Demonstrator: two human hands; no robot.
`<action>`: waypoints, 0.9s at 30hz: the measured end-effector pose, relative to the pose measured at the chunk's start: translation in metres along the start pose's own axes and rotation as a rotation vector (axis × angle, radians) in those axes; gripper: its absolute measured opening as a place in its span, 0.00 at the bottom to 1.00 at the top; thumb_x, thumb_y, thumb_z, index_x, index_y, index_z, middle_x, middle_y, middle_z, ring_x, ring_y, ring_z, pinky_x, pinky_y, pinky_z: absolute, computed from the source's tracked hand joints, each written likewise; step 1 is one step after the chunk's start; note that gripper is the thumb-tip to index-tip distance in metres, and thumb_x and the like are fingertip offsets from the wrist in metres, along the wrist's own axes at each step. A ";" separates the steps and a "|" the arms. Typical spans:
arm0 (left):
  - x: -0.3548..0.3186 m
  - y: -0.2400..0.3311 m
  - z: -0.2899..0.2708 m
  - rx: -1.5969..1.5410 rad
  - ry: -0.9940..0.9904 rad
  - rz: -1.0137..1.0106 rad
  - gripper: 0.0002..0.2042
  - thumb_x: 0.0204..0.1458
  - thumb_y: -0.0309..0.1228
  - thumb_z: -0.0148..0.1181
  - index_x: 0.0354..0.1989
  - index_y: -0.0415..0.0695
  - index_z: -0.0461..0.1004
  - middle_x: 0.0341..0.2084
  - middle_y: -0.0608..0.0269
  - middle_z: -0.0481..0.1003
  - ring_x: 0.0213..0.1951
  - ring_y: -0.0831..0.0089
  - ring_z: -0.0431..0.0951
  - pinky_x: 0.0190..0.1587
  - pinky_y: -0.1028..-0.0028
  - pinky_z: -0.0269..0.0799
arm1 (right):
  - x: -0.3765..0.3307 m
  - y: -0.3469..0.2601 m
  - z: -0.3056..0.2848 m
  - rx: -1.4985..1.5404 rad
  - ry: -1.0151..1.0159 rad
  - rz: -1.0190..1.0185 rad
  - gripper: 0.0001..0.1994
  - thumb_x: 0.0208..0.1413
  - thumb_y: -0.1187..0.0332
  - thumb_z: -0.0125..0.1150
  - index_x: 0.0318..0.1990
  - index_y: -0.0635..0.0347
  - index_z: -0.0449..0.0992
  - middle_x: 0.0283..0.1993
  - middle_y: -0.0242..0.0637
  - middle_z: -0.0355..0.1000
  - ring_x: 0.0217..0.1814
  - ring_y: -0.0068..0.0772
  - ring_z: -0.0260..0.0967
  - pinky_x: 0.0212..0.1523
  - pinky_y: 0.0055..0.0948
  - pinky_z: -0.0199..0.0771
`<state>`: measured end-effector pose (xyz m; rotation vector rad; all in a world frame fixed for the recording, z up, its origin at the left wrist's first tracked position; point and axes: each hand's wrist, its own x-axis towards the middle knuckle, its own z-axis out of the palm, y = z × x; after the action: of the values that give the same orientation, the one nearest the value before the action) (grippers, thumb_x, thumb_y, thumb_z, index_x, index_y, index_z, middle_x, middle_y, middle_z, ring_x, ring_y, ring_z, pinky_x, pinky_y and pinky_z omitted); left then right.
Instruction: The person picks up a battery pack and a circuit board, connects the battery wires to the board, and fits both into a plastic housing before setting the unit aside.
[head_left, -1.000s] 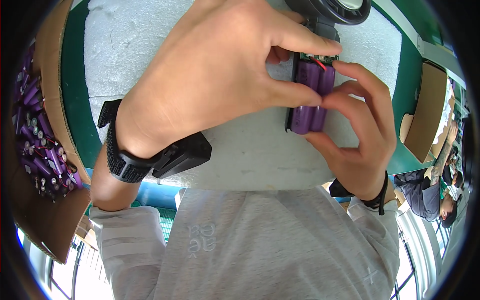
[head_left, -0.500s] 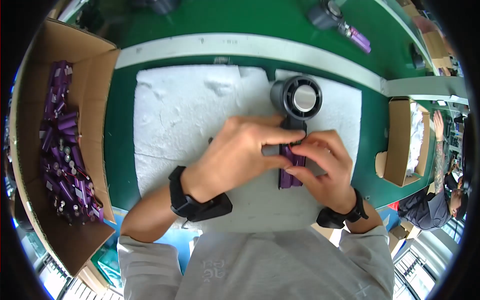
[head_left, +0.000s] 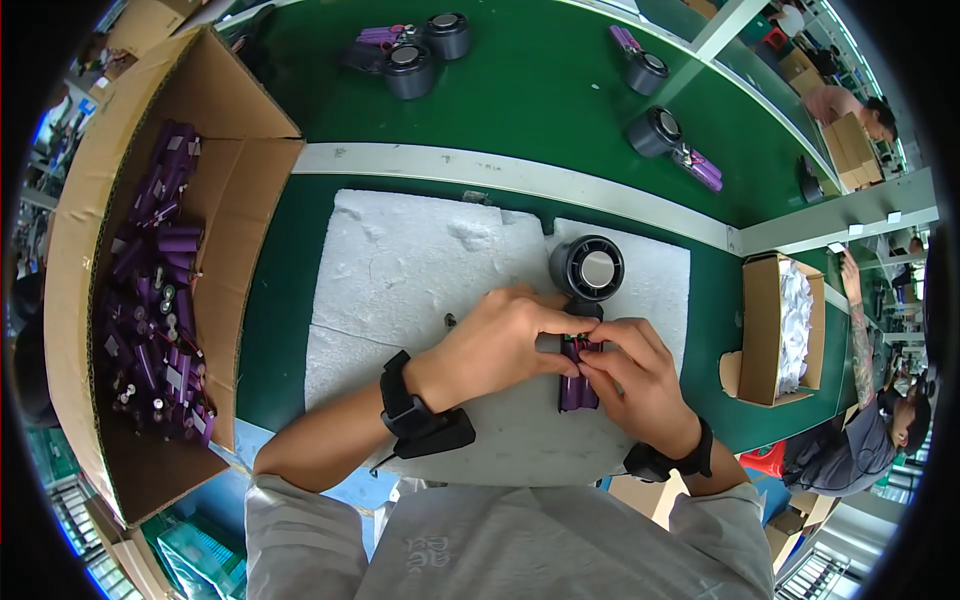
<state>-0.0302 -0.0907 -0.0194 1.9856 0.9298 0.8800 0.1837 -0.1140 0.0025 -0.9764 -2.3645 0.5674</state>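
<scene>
Head view: cardboard box (head_left: 110, 250) holds purple cells (head_left: 155, 300); both hands (head_left: 510, 345) grip battery pack (head_left: 578, 385).

lighting: bright, even, from overhead; shadows soft and short under the hands (head_left: 560, 350). foam pad (head_left: 400, 280) was near white, slightly washed out. centre sharp. fisheye view bent the table edge (head_left: 500, 172) and box (head_left: 130, 280); rim was black, with detail smeared near it.
</scene>
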 end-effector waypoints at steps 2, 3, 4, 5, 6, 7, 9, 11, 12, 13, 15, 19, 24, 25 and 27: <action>-0.005 -0.002 -0.001 -0.008 -0.001 -0.015 0.22 0.35 0.31 0.74 0.45 0.50 0.81 0.40 0.56 0.79 0.37 0.59 0.77 0.42 0.67 0.74 | 0.000 -0.017 -0.006 -0.064 -0.090 0.001 0.21 0.33 0.75 0.75 0.39 0.65 0.74 0.49 0.43 0.69 0.47 0.48 0.68 0.42 0.38 0.73; -0.007 -0.002 -0.001 -0.022 -0.016 -0.021 0.22 0.36 0.30 0.74 0.45 0.50 0.81 0.40 0.55 0.79 0.38 0.59 0.77 0.43 0.66 0.74 | -0.001 -0.023 -0.006 -0.098 -0.134 0.002 0.24 0.32 0.75 0.75 0.41 0.66 0.73 0.52 0.44 0.68 0.50 0.50 0.67 0.46 0.40 0.73; -0.007 -0.003 -0.001 -0.038 -0.034 -0.019 0.22 0.36 0.30 0.74 0.45 0.49 0.81 0.40 0.55 0.79 0.38 0.58 0.77 0.43 0.66 0.74 | -0.004 -0.027 -0.005 -0.097 -0.139 -0.006 0.24 0.32 0.75 0.75 0.41 0.66 0.73 0.52 0.44 0.68 0.50 0.50 0.67 0.46 0.40 0.73; -0.008 -0.003 -0.002 -0.036 -0.026 -0.022 0.22 0.36 0.30 0.74 0.45 0.49 0.81 0.40 0.55 0.79 0.38 0.58 0.77 0.43 0.66 0.74 | -0.007 -0.030 -0.003 -0.118 -0.150 0.020 0.27 0.31 0.74 0.76 0.43 0.66 0.72 0.53 0.44 0.67 0.52 0.51 0.66 0.48 0.41 0.71; -0.008 -0.004 -0.003 -0.062 -0.032 -0.006 0.22 0.37 0.29 0.73 0.46 0.49 0.80 0.42 0.55 0.78 0.39 0.58 0.77 0.44 0.66 0.75 | -0.009 -0.033 -0.001 -0.140 -0.161 0.047 0.30 0.30 0.73 0.76 0.46 0.67 0.71 0.55 0.44 0.66 0.53 0.52 0.65 0.51 0.43 0.70; -0.009 -0.005 -0.003 -0.087 -0.038 0.010 0.23 0.38 0.28 0.73 0.47 0.49 0.79 0.43 0.54 0.78 0.40 0.58 0.77 0.44 0.66 0.75 | -0.010 -0.035 0.000 -0.161 -0.171 0.074 0.33 0.29 0.73 0.77 0.48 0.68 0.70 0.56 0.45 0.65 0.54 0.54 0.64 0.54 0.44 0.69; -0.012 -0.004 -0.002 -0.110 -0.042 0.027 0.23 0.38 0.28 0.72 0.49 0.48 0.78 0.44 0.54 0.77 0.40 0.58 0.77 0.45 0.65 0.75 | -0.008 -0.035 0.001 -0.158 -0.165 0.066 0.34 0.28 0.73 0.77 0.49 0.67 0.69 0.57 0.45 0.65 0.55 0.54 0.64 0.54 0.44 0.68; -0.013 -0.001 0.003 -0.076 0.140 -0.001 0.25 0.40 0.26 0.71 0.51 0.48 0.76 0.46 0.53 0.76 0.41 0.57 0.77 0.45 0.65 0.75 | -0.004 -0.031 0.000 -0.153 -0.147 0.064 0.36 0.28 0.73 0.77 0.51 0.66 0.68 0.59 0.45 0.64 0.56 0.54 0.64 0.55 0.44 0.68; -0.016 0.001 0.004 -0.058 0.233 -0.014 0.25 0.41 0.25 0.70 0.53 0.48 0.74 0.47 0.53 0.75 0.41 0.57 0.77 0.44 0.65 0.75 | 0.003 -0.025 -0.003 -0.154 -0.147 0.059 0.36 0.28 0.73 0.77 0.51 0.66 0.68 0.59 0.45 0.64 0.56 0.54 0.64 0.55 0.44 0.68; -0.017 0.002 0.002 -0.055 0.238 -0.014 0.25 0.41 0.25 0.70 0.53 0.48 0.74 0.47 0.53 0.75 0.41 0.57 0.77 0.44 0.65 0.75 | 0.016 -0.014 -0.005 -0.163 -0.114 0.041 0.35 0.30 0.74 0.76 0.52 0.65 0.68 0.60 0.45 0.64 0.57 0.54 0.63 0.56 0.43 0.67; -0.014 -0.001 -0.006 -0.052 0.266 -0.030 0.25 0.43 0.24 0.69 0.53 0.47 0.73 0.47 0.53 0.74 0.41 0.57 0.77 0.43 0.66 0.75 | 0.052 0.017 -0.011 -0.195 -0.038 0.057 0.33 0.33 0.76 0.73 0.53 0.64 0.68 0.61 0.44 0.64 0.59 0.52 0.63 0.57 0.42 0.67; -0.020 -0.005 -0.010 -0.067 0.276 -0.025 0.21 0.44 0.23 0.67 0.50 0.45 0.74 0.46 0.54 0.73 0.40 0.59 0.77 0.41 0.68 0.75 | 0.125 0.039 -0.017 -0.555 0.195 -0.004 0.27 0.42 0.77 0.69 0.53 0.63 0.69 0.58 0.44 0.67 0.58 0.51 0.65 0.56 0.40 0.68; -0.023 -0.014 -0.011 -0.052 0.283 0.076 0.13 0.46 0.22 0.65 0.42 0.41 0.76 0.40 0.56 0.75 0.36 0.64 0.77 0.36 0.71 0.75 | 0.197 0.017 -0.001 -0.349 0.039 0.035 0.26 0.49 0.71 0.65 0.57 0.58 0.67 0.60 0.45 0.65 0.54 0.51 0.69 0.53 0.42 0.70; -0.023 -0.013 -0.013 -0.051 0.287 0.079 0.13 0.46 0.22 0.65 0.42 0.41 0.76 0.40 0.56 0.75 0.36 0.64 0.77 0.36 0.71 0.75 | 0.216 0.016 0.008 -0.344 -0.048 0.043 0.26 0.51 0.69 0.64 0.59 0.56 0.66 0.60 0.45 0.65 0.53 0.52 0.69 0.53 0.42 0.71; -0.020 -0.009 -0.017 -0.106 0.236 0.010 0.10 0.46 0.21 0.64 0.39 0.41 0.77 0.36 0.58 0.75 0.33 0.66 0.77 0.35 0.72 0.74 | 0.246 0.033 0.033 -0.417 0.004 -0.077 0.27 0.52 0.64 0.63 0.60 0.54 0.64 0.58 0.47 0.66 0.54 0.52 0.69 0.54 0.41 0.71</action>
<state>-0.0571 -0.0975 -0.0244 1.8239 0.9831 1.1643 0.0320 0.0824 0.0322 -1.0481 -2.5580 0.0376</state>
